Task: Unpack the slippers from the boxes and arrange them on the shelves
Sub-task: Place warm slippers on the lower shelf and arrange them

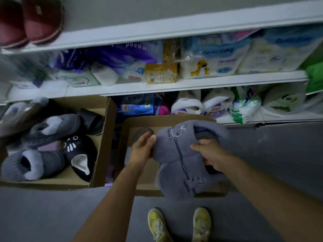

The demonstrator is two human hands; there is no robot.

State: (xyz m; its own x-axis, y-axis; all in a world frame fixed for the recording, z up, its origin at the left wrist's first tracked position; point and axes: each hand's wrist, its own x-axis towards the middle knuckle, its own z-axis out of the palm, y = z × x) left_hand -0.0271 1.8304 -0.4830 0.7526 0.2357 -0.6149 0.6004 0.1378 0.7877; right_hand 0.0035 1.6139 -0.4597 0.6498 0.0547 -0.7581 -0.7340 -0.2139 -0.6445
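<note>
Well above and far left of the left-hand fingers, a pair of dark red slippers [33, 20] sits on the top shelf [157, 30]. Directly left of those fingers, the left box [104, 130], open cardboard on the floor, holds grey knit slippers [50, 130] and a black cat-face slipper [76, 145], piled together.

The left hand [141, 151] is at the left edge of the grey-blue plush slipper pair [176, 154]; its fingers [151, 138] curl round that edge and pinch it. The pair lies side by side between both sets of fingers, raised over the open right box [139, 121]. Each upper carries a stitched rabbit outline.

The right hand [213, 158] grips the pair from the right, with its fingers [208, 162] hooked into the slipper openings.

Beyond both sets of fingers, the middle shelf carries diaper packs [209, 63]. The lower shelf carries white detergent bottles [187, 103]. Nearer the viewer than the fingers, two yellow shoes [157, 222] stand on the grey floor [52, 215].
</note>
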